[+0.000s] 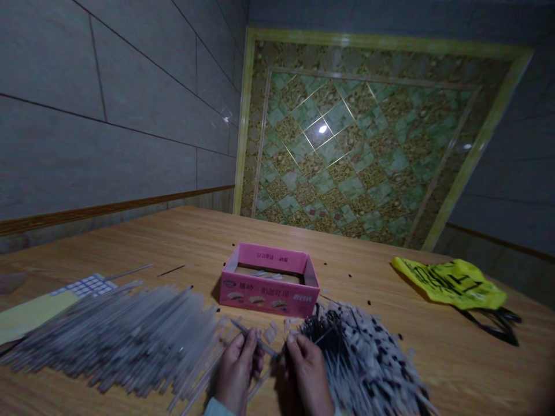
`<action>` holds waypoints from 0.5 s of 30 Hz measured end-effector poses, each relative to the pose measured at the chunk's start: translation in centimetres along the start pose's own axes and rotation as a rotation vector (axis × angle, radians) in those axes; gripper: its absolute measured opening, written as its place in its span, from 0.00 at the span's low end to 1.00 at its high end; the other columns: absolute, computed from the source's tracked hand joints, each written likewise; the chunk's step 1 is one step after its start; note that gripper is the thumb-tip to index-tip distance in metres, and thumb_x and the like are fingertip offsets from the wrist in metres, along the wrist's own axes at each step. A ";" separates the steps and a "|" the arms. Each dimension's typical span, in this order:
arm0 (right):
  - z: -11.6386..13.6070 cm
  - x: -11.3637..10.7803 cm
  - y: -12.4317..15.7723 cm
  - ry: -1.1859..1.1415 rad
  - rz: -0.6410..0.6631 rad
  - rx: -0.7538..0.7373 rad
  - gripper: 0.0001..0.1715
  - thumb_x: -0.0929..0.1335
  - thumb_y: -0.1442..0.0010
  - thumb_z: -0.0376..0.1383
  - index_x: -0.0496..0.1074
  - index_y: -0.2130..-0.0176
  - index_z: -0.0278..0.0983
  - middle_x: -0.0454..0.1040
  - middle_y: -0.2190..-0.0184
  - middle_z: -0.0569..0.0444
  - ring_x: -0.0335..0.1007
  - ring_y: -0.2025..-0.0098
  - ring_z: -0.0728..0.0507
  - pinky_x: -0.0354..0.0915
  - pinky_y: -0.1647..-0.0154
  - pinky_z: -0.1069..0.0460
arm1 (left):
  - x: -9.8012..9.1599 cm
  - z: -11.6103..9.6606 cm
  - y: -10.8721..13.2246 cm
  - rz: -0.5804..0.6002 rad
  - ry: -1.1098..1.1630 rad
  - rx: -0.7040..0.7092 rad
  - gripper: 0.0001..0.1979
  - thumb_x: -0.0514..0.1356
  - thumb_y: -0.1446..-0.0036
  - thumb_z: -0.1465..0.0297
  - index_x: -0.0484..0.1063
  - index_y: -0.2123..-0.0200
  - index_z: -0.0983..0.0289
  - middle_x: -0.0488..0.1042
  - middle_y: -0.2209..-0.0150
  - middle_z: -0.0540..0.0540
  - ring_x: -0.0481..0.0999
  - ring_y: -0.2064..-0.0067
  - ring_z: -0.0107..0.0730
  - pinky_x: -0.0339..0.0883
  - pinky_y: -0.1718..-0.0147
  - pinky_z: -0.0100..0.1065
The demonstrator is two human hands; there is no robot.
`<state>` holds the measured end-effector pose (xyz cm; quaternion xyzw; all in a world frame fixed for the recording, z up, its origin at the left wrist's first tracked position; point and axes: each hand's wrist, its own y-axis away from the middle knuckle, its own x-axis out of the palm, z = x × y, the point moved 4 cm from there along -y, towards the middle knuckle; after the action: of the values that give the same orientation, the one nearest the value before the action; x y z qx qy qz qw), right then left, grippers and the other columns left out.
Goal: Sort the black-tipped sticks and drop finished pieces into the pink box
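Observation:
My left hand (pixel 237 370) is closed in a pinch around a thin grey tube (pixel 265 348), which slants down toward the right. Close to the tube's lower end, my right hand (pixel 307 372) has thumb and fingers pressed together; what they hold is too small and dark to make out. Left of my hands lies a wide pile of thin translucent tubes (pixel 130 338). On the right is a heap of similar pieces with black and whitish ends (pixel 368 358). Small clear bits (pixel 271 332) are scattered just beyond my fingers.
An open pink box (pixel 251 297) with a few pale pieces inside stands beyond my hands. A yellow bag (pixel 459 283) with black straps lies at the right. A yellow and checked sheet (pixel 39 312) is at the left. Dark specks dot the wooden table (pixel 182 231).

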<state>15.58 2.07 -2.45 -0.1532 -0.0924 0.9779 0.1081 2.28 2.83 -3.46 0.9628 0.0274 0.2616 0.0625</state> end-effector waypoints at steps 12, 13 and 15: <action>0.8 3.3 -5.2 0.581 0.101 -0.204 0.07 0.66 0.54 0.29 0.72 0.80 0.34 0.75 0.75 0.44 0.71 0.71 0.40 0.56 0.71 0.51 | 0.0 0.7 -0.2 -0.036 0.052 -0.041 0.19 0.61 0.57 0.53 0.65 0.75 0.64 0.68 0.84 0.47 0.62 0.86 0.20 0.50 0.86 0.23; 0.7 3.5 -5.2 0.578 0.102 -0.200 0.07 0.67 0.55 0.29 0.72 0.81 0.34 0.75 0.75 0.44 0.71 0.71 0.40 0.56 0.71 0.51 | -0.1 0.8 -0.4 -0.028 0.045 -0.038 0.19 0.61 0.57 0.53 0.65 0.75 0.64 0.67 0.85 0.47 0.61 0.86 0.20 0.49 0.86 0.23; 0.5 3.5 -5.1 0.550 0.098 -0.191 0.05 0.67 0.55 0.29 0.73 0.79 0.34 0.75 0.75 0.44 0.71 0.71 0.39 0.57 0.70 0.50 | -0.1 0.9 -0.5 0.009 0.025 -0.041 0.19 0.60 0.56 0.52 0.65 0.75 0.64 0.67 0.85 0.47 0.60 0.86 0.20 0.49 0.87 0.24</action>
<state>13.11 7.73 -1.87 -0.4263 -0.1437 0.8906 0.0667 2.63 3.28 -4.33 0.9580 0.0183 0.2746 0.0809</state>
